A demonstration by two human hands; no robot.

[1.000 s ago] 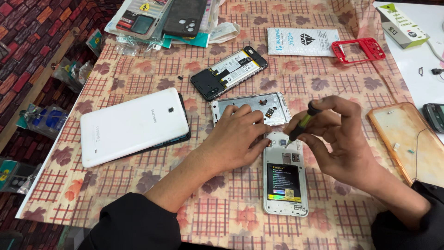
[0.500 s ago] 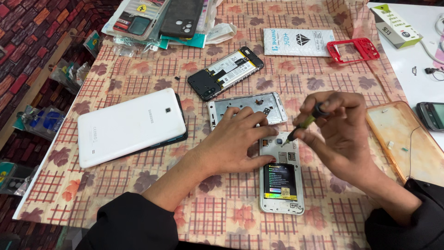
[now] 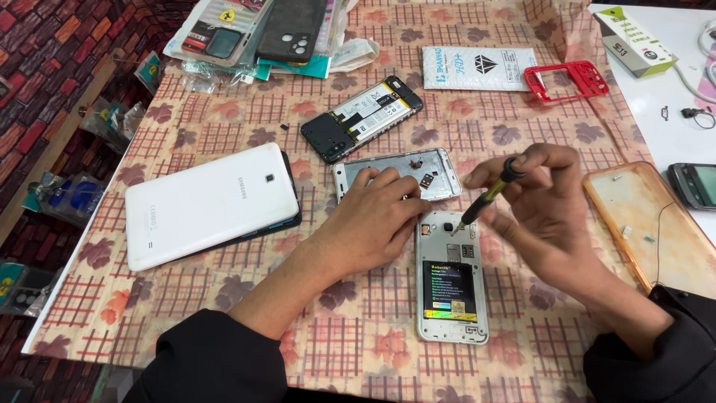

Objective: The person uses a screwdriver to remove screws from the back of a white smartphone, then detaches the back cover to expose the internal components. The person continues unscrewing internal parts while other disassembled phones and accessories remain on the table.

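Note:
An opened white phone point(image 3: 451, 280) lies back-up on the checked tablecloth, its black battery showing. My left hand point(image 3: 377, 216) rests flat beside its top left corner, fingers on a silver phone frame point(image 3: 399, 172). My right hand point(image 3: 541, 198) grips a small yellow-and-black screwdriver point(image 3: 488, 195), its tip at the top of the opened phone.
A white tablet point(image 3: 209, 203) lies at left. Behind are a dismantled black phone point(image 3: 362, 118), a red phone frame point(image 3: 567, 80), a white packet point(image 3: 477, 69) and phone cases point(image 3: 253, 30). At right lie an orange clear case point(image 3: 641, 216) and a dark phone point(image 3: 693, 183).
My right hand has shifted slightly right and turned the screwdriver, keeping its tip at the phone's top. My left hand stays in place.

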